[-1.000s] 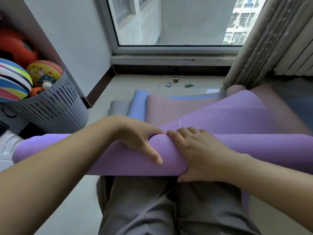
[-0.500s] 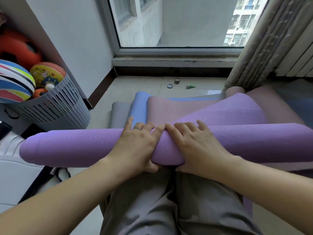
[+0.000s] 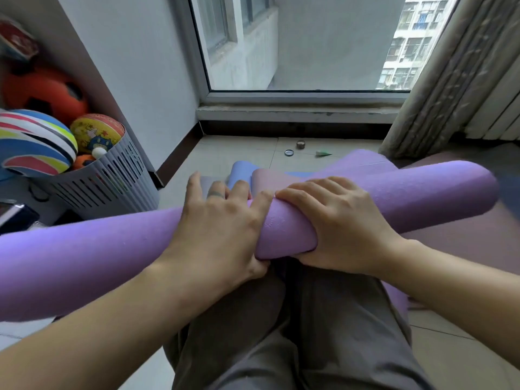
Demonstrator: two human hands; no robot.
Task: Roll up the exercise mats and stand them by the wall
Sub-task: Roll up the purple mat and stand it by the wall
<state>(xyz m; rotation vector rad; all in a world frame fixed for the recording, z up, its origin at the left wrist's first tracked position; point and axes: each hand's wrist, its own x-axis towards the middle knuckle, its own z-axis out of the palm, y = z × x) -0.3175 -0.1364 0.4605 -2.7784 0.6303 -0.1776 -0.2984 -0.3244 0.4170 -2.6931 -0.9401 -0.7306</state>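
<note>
Purple mat roll (image 3: 98,249) lies across the person's lap, and it is no longer level. Half a second ago it ran straight from side to side. Now its left end has swung low and close to the camera, while its right end points up and away toward the curtain (image 3: 439,88).

The left hand (image 3: 219,229) lies over the top of the roll, its fingers spread and nearly straight, pressing down. The right hand (image 3: 337,220) wraps the roll just beside it, fingers curled over the top and thumb underneath. A second ago the left hand was also curled round the roll, so it has since flattened.

Only a short flap of purple shows beyond the roll, so the rolling looks almost finished. The swing suggests the roll is being turned to stand on end.

A blue mat (image 3: 242,170) and a pink mat (image 3: 270,178) lie flat on the floor ahead, not yet rolled. The wall (image 3: 135,66) is to the left, past a slotted basket (image 3: 112,190) of balls. One risk is that the loose flap springs open if the grip slackens.
</note>
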